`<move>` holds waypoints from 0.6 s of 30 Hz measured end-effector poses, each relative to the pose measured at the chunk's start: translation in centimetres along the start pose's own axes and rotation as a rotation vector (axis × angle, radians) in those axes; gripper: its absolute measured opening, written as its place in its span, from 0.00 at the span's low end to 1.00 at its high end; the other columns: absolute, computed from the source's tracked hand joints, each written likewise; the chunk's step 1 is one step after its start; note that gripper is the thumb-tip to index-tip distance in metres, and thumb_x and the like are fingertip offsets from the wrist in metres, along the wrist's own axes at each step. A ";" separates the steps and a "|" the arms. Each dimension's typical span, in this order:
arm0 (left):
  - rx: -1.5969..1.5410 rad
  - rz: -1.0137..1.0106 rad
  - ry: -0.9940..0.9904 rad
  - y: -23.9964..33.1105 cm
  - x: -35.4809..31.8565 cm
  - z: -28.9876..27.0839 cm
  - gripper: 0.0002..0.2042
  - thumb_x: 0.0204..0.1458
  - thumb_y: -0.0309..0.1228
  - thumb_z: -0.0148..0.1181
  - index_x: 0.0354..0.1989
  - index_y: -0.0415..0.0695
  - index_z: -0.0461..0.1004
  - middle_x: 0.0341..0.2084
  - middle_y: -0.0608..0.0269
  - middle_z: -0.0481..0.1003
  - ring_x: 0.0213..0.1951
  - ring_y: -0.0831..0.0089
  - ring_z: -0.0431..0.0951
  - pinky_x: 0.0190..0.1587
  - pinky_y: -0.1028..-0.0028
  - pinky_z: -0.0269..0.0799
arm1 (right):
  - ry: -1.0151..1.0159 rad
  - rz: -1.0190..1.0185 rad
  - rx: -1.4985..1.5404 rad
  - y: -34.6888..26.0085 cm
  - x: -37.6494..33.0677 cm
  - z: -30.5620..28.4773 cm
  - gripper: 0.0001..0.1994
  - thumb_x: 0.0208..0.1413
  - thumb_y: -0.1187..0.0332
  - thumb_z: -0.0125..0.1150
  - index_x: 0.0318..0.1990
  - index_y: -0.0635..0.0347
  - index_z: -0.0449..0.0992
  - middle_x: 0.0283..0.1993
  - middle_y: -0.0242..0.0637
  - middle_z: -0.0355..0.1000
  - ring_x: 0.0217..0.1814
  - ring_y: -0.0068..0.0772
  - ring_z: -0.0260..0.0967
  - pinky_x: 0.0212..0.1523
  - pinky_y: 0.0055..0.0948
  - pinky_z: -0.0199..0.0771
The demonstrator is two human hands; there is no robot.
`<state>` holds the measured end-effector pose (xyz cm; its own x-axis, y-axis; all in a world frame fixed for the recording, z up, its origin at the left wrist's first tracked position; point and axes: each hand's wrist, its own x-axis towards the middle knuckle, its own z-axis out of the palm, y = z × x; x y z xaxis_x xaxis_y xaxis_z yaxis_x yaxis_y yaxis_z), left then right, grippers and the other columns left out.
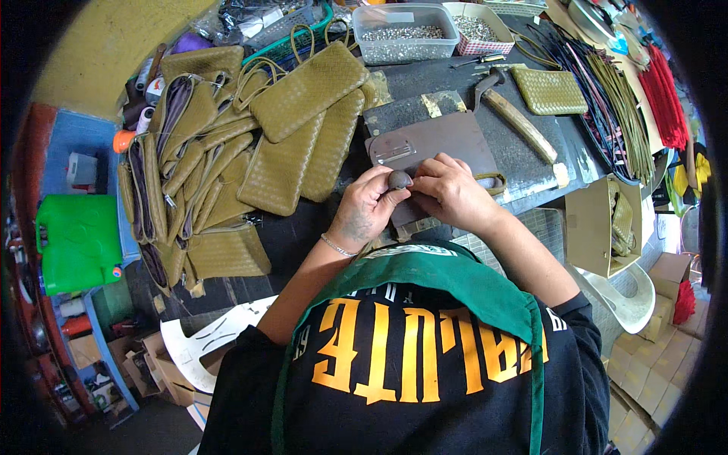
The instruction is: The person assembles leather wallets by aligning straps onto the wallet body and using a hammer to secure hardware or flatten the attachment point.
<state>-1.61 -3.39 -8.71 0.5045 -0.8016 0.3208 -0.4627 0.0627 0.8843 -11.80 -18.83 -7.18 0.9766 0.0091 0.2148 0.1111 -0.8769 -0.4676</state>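
Observation:
My left hand (pixel 365 208) is closed around a dark, round-topped knob (pixel 398 180), perhaps the end of a tool; its lower part is hidden by my fingers. Close against it, my right hand (pixel 453 193) has its fingers pinched together, and what they hold is hidden. Both hands are over the near edge of a brown flat sheet (pixel 447 140), where small metal pieces (pixel 393 150) lie. A small olive loop (pixel 493 182) shows beside my right hand. Beyond it rests a hammer (pixel 519 125) with a wooden handle.
Woven olive pouches (pixel 296 167) pile up at left, with another pouch (pixel 550 91) at far right. A clear bin (pixel 406 47) and a checkered box (pixel 479 32) hold small metal pieces. Dark and olive straps (pixel 607 98) lie right. A cardboard box (pixel 591 227) stands near my right arm.

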 end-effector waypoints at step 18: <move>0.006 0.007 -0.003 0.3 -0.3 0.0 0.06 0.46 0.26 0.58 0.31 0.37 0.71 0.28 0.61 0.71 0.31 0.72 0.71 0.34 0.77 0.67 | -0.119 0.020 -0.005 0.4 0.8 -0.9 0.08 0.39 0.67 0.61 0.32 0.48 0.77 0.31 0.29 0.66 0.40 0.34 0.63 0.39 0.36 0.60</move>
<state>-1.86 -3.15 -8.55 0.4992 -0.8028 0.3260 -0.4709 0.0645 0.8798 -11.13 -19.59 -6.46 0.9936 0.0480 0.1019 0.0904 -0.8798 -0.4667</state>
